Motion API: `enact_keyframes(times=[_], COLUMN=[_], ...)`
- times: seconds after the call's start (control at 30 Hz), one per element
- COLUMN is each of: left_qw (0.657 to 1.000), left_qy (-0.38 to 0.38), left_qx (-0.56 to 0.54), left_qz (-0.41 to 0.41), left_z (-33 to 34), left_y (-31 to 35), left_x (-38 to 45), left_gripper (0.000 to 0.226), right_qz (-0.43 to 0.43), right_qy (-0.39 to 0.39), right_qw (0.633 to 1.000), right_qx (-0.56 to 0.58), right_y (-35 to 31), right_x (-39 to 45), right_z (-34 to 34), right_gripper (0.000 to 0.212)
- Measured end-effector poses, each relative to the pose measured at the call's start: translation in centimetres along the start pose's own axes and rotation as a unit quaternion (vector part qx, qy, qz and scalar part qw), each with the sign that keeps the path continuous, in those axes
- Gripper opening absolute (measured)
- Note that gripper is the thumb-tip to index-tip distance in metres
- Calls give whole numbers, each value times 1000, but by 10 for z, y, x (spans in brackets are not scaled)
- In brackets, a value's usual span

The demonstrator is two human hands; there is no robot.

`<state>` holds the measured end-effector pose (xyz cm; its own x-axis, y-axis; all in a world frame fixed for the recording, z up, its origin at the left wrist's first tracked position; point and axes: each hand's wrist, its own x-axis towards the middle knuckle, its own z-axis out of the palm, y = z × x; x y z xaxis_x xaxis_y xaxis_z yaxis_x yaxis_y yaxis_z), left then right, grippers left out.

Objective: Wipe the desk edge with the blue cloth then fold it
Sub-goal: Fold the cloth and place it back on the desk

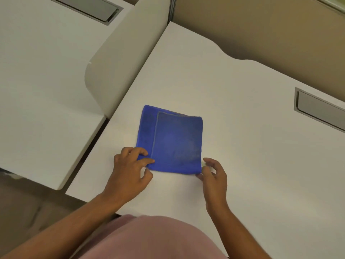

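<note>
The blue cloth lies folded into a rough square on the white desk, a smaller layer on top of a larger one. My left hand pinches the cloth's near left corner between thumb and fingers. At the near right corner, the fingertips of my right hand touch the cloth's edge, fingers spread. The desk's left edge runs diagonally just left of the cloth.
A white rounded divider panel stands along the desk's left side, with a second white desk beyond it. Grey cable flaps sit at the right and top left. A beige partition wall backs the desk.
</note>
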<state>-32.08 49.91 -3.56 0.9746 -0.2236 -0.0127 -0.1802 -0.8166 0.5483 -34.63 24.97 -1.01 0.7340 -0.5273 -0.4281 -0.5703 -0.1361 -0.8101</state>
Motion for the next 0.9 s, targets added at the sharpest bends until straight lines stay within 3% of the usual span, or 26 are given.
enact_keyframes(times=[0.1, 0.17, 0.23, 0.3, 0.4, 0.5, 0.6, 0.67, 0.9], left_qw=[999, 1000, 1000, 999, 998, 988, 955, 943, 938], left_qy=[20, -4, -21, -30, -46, -20, 47, 48, 25], left_qx=[-23, -12, -8, -9, -37, -142, -246, -264, -283], left_qz=[-34, -22, -11, -10, -5, -61, -161, -195, -200], left_z=[-1, -1, -2, -4, -8, -15, -20, -23, -22], left_y=[7, 9, 8, 8, 6, 5, 4, 3, -1], left_x=[12, 17, 18, 15, 8, 1, 0, 3, 11], left_gripper=[26, 24, 29, 32, 33, 37, 37, 36, 34], right_qz=[79, 147, 181, 141, -36, -157, -216, -234, -277], right_qy=[15, -19, -73, -97, -86, -128, -176, -192, -207], right_qw=[996, 983, 963, 969, 995, 977, 951, 940, 926], right_qx=[38, 104, 186, 178, 37, -73, -133, -156, -153], right_y=[-13, -27, -44, -59, -79, -83, -76, -71, -58], right_x=[12, 19, 19, 14, -3, -23, -32, -33, -30], right_z=[2, 4, 4, 7, 22, 52, 85, 100, 120], right_gripper=[36, 44, 38, 32, 32, 39, 40, 37, 40])
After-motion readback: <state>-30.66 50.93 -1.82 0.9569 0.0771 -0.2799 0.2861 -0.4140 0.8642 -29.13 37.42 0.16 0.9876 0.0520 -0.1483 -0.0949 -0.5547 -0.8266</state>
